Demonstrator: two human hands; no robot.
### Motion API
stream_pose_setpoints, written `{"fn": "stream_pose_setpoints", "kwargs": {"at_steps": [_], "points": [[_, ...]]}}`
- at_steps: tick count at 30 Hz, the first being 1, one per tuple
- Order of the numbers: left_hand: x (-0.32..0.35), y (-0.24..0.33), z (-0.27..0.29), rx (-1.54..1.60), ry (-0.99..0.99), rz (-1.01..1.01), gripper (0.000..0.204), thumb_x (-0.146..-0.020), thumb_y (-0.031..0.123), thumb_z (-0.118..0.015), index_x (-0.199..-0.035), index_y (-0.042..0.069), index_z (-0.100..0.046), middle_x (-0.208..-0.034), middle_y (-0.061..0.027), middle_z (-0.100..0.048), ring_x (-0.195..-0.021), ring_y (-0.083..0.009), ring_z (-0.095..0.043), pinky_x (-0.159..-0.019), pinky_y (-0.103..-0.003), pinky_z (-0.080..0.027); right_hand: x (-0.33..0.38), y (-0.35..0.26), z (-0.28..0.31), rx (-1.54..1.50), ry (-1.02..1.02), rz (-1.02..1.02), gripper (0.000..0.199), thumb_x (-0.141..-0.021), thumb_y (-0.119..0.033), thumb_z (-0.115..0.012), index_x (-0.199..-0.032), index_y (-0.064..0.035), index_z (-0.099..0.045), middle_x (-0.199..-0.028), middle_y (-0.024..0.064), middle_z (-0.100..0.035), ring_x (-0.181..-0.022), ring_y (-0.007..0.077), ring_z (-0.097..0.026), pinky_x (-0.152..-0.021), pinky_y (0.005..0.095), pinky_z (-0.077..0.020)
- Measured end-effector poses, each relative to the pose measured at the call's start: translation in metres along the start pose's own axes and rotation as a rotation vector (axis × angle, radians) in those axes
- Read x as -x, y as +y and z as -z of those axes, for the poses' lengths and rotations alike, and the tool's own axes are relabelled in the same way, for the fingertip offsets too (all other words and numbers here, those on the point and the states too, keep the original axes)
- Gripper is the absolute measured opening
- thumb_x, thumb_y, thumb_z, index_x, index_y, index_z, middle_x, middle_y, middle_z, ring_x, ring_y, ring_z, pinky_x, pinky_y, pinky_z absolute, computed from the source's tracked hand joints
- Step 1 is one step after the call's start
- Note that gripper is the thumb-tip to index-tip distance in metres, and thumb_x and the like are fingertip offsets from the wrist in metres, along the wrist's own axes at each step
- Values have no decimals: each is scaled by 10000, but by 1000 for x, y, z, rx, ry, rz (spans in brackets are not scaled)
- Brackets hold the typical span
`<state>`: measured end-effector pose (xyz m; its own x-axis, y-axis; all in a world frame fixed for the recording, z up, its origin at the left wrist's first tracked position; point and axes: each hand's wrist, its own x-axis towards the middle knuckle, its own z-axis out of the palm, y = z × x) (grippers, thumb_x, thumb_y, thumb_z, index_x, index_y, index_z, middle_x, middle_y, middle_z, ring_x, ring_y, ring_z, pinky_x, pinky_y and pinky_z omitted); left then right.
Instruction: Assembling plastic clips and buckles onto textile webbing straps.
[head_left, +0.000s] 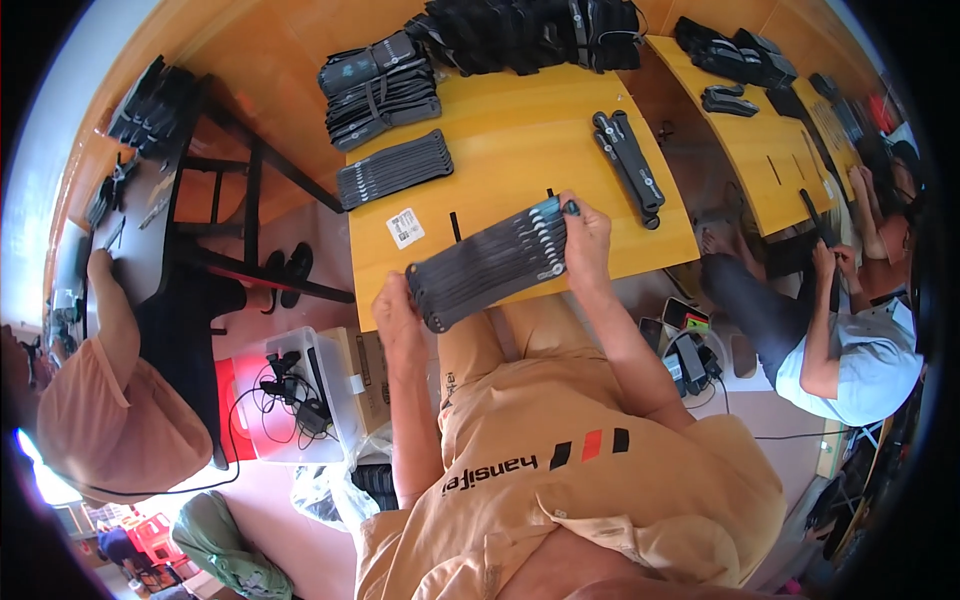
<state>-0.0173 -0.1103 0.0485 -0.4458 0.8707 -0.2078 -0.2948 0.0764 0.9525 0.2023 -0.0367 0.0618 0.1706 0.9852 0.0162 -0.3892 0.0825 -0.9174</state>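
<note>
**Row of strips [482, 266] lined up, no band showing**

The dark row is held over the near edge of the desk [520, 120], the left hand [400, 312] gripping its eight o'clock end, the right hand [588, 238] its two o'clock end. It looks partway done. Toward half past ten lies a second row [395, 172], also unbanded; at eleven, a strapped stack [380, 92] seems finished. At two, loose strips [630, 172] appear left over.
</note>
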Motion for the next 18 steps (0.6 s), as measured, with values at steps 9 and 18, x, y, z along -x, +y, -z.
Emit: {"fn": "stream_pose_setpoints", "kwargs": {"at_steps": [9,18], "points": [[42,28,31,-161,-994,282,861,-809,739,-219,-1007,-24,-563,-808,-138,-642,-698,-220,-640,-660,-291,-511,12,-44,-13,317,125,473,127,-848,-17,-466,-739,-7,-531,-640,-21,-490,-555,81,-457,-520,226,-373],[49,38,-24,539,-429,352,601,-891,446,-491,-1308,29,-372,-1275,-173,-467,-1159,-301,-481,-960,-409,-418,56,-57,-10,721,-961,1521,492,-787,-518,-574,-829,-30,-624,-730,69,-553,-621,199,-551,-480,306,-439]]}}
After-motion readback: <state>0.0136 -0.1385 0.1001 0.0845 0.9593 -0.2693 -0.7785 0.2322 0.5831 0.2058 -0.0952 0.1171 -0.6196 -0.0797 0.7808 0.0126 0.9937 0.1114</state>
